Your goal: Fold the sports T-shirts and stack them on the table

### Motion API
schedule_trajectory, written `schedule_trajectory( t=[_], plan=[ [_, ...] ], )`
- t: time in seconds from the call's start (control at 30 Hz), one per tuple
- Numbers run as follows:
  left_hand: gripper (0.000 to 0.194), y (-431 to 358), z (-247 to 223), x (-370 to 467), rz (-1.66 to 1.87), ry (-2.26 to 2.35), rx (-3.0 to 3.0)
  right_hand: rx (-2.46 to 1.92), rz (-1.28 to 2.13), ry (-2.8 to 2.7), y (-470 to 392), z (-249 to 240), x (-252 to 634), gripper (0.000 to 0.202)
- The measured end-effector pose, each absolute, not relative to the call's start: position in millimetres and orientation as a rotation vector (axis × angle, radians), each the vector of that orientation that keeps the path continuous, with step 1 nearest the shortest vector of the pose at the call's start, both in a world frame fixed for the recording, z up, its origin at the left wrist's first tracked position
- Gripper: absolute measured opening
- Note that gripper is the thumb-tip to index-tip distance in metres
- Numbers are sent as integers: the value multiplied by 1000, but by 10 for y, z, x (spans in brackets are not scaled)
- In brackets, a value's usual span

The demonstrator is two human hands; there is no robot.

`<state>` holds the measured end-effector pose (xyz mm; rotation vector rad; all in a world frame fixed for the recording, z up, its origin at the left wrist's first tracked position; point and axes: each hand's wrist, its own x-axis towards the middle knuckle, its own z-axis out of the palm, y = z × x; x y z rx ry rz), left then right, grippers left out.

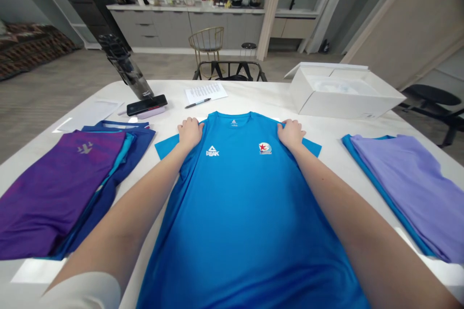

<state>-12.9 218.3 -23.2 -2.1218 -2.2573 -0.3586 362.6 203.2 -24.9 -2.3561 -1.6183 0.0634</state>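
A blue short-sleeved T-shirt [239, 193] lies spread face up on the table, collar at the far side, with a white PEAK logo and a round badge on its chest. My left hand [191, 131] is closed on its left shoulder near the sleeve seam. On the opposite shoulder, my right hand [291, 133] grips the cloth in the same way, fingers curled over it. Both sleeves stick out beyond my hands. The shirt's lower hem is out of view, and some creases cross the cloth near me.
Folded dark shirts, a purple shirt [61, 188] on top, are stacked at left. Folded lavender clothing [409, 183] lies over blue at right. Farther back on the white table [170, 96] are a phone [147, 105], a pen [197, 103], a printed sheet [208, 91] and an open white box [340, 91].
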Motion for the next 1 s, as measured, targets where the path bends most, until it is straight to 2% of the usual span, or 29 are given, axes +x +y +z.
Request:
schedule_trajectory(
  t=[0.2, 0.43, 0.67, 0.83, 1.0],
  plan=[
    [47, 2300, -141, -220, -380, -2311, -2078, -2313, -62, -1624, 2168, -274, 3815, 44],
    [45, 2897, -19, -308, -320, -2196, -2140, -2247, -137, -1897, 2757, -243, 4144, 46],
    [46, 3302, -61, -79, -267, -2170, -2114, -2129, -250, -1964, 3109, -175, 3922, 46],
    [41, 3554, -124, 254, -222, -1978, -2424, -1986, -24, -2057, 3334, -123, 3555, 48],
    [26, 3819, -169, 438, -287, -2141, -2470, -2006, 175, -2109, 3549, -190, 3450, 30]
  ],
)
